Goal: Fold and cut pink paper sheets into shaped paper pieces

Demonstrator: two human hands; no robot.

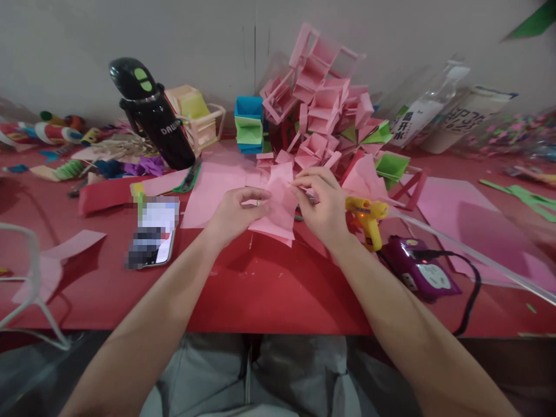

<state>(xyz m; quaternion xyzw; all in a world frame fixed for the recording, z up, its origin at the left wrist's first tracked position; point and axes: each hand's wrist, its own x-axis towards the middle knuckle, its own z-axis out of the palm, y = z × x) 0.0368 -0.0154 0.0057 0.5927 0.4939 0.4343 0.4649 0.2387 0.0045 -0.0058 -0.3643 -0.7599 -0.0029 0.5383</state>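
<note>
My left hand (238, 215) has its thumb and fingertips drawn close together on the left side of a pink paper sheet (282, 200), and my right hand (324, 202) pinches the same sheet at its right edge. The sheet stands creased between my two hands, over the middle of the red tabletop (260, 289), its lower edge turned toward me. Behind my left hand a larger piece of pink paper (206, 188) lies flat. Just beside my right hand is a yellow hot-glue gun (369, 217) with a small orange light glowing, and nearer to me on that side sits a purple box (417, 269) with a black cord (473, 278) running from it. A wide pink sheet (482, 220) spreads farther right. Left of my left hand lies a smartphone (154, 231), its screen blurred out. Beyond my hands, a heap of folded pink paper chairs (321, 104) rises near the grey wall (208, 46), with a blue and green folded paper piece (249, 124) at its left. Farther out stand a black flask (156, 119) on the left and, on the right, a clear water bottle (428, 107) beside a printed cup (464, 119).
</note>
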